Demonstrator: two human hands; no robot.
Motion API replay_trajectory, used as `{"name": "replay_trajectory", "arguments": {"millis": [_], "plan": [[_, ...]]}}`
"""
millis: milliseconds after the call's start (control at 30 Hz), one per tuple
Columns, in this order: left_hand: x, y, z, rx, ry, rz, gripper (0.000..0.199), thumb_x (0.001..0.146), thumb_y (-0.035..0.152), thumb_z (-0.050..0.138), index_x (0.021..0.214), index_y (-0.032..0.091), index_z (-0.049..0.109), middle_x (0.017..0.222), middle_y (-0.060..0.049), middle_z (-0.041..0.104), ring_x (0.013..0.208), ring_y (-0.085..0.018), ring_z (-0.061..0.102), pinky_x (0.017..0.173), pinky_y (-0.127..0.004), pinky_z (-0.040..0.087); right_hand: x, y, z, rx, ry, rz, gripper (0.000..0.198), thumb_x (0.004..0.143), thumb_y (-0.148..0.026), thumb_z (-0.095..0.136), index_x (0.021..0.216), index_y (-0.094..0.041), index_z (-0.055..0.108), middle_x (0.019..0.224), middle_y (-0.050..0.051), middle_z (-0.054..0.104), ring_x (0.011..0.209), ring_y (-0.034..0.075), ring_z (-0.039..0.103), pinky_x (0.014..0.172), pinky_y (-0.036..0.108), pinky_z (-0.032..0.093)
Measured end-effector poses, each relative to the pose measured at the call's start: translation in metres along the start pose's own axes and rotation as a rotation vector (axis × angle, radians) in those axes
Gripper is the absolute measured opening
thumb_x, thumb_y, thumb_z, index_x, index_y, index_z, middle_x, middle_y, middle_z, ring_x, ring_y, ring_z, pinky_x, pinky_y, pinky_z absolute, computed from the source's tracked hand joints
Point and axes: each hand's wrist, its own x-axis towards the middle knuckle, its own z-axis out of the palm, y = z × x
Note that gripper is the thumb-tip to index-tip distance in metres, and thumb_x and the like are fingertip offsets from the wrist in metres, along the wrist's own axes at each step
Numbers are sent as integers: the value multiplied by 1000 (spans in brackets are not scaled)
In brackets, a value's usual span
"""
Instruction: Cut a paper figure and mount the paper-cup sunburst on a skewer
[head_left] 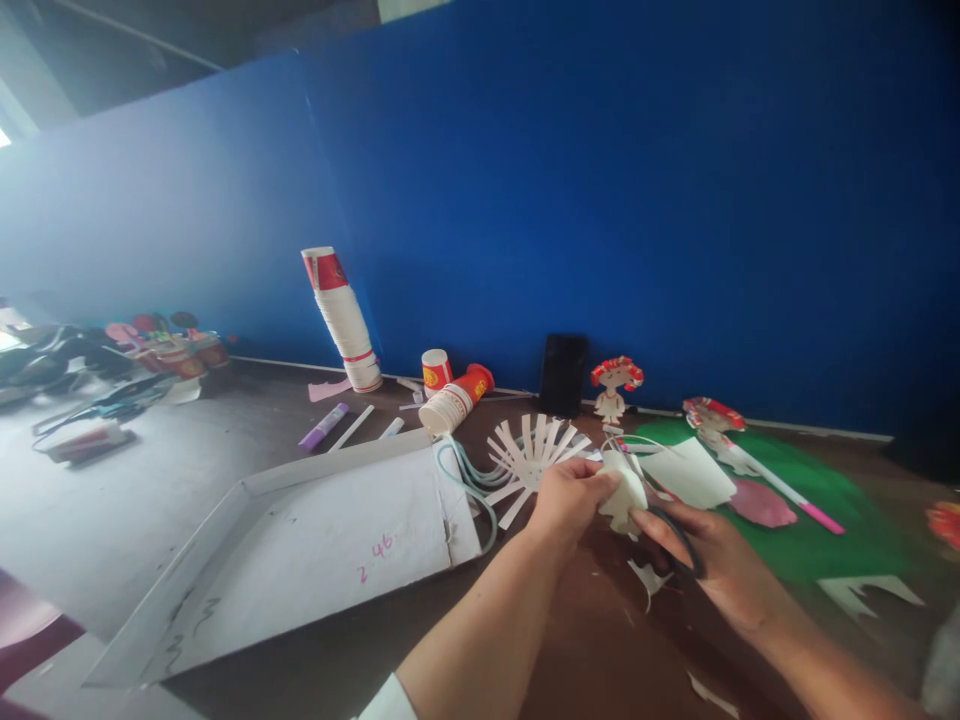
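The open white box [300,550] sits on the brown counter [577,630], and the hands work to the right of it. There the left hand [576,492] has its grip pinching a pale paper cutout [621,490] between thumb and fingers. The right hand [701,562], farther right of the box, has its grip closed around the dark handles of the scissors [681,540], set close against the cutout; I cannot tell how the blades stand. Just off the box's right end are a bunch of pale cord [472,475] and a fringed white paper piece [536,470]. Beyond the box are a purple stick [324,427], a tall tilted stack of paper cups [343,325] and, to its right, a short cup stack [459,398] lying on its side. Well right of the box, past the hands, a paper figure [611,400] stands near a black phone [564,375], and a green sheet [810,555] lies under a pink-tipped marker [787,490] and a pink paper piece [761,502]
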Motion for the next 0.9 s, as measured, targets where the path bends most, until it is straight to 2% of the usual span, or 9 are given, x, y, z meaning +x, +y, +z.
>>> {"name": "replay_trajectory", "arguments": {"millis": [133, 300, 500, 667, 733, 800, 900], "plan": [[2, -4, -2, -21, -31, 10, 34, 57, 40, 85, 70, 14, 67, 56, 0, 58, 52, -9, 46, 55, -25, 35, -2, -5, 2, 6, 15, 2, 41, 77, -58, 67, 54, -25, 61, 55, 0, 58, 57, 20, 54, 57, 30, 44], [4, -6, -4, -36, -42, 10, 43, 52, 45, 88, 72, 13, 67, 57, 0, 58, 52, -9, 46, 55, -25, 34, -3, -2, 3, -3, 31, 15, 32, 77, -55, 67, 62, -27, 66, 64, 2, 65, 71, 25, 61, 63, 30, 47], [6, -8, -4, -60, -55, -13, 47, 50, 48, 90, 72, 14, 66, 59, 0, 59, 53, -10, 48, 55, -25, 35, -2, 7, 8, 31, 31, 86, 31, 75, -52, 71, 59, -27, 64, 53, -2, 54, 56, 19, 52, 56, 29, 43], [2, -4, -5, -83, -44, 10, 45, 52, 47, 91, 70, 14, 65, 57, 1, 58, 52, -9, 47, 54, -24, 35, -2, 1, 5, 86, 95, 132, 27, 73, -54, 72, 70, -27, 73, 55, -2, 62, 56, 21, 58, 54, 29, 45], [2, -3, -6, -120, -38, 11, 46, 51, 46, 91, 71, 15, 65, 58, 1, 59, 53, -10, 50, 55, -24, 38, -1, -1, 2, 113, 168, 119, 31, 73, -57, 71, 80, -27, 78, 68, 0, 72, 70, 26, 66, 63, 31, 51], [2, -2, -6, -156, -35, 2, 48, 48, 45, 92, 73, 15, 64, 61, 0, 61, 55, -11, 53, 58, -25, 40, 1, 0, 0, 154, 223, 96, 38, 72, -60, 71, 89, -27, 80, 85, 3, 78, 89, 32, 70, 79, 36, 54], [3, -3, -6, -168, -40, -11, 49, 45, 43, 93, 72, 15, 63, 62, 0, 62, 56, -12, 54, 59, -26, 40, 6, 11, 1, 239, 210, 119, 46, 72, -58, 75, 106, -27, 79, 102, 4, 80, 100, 34, 69, 92, 40, 52]]}}
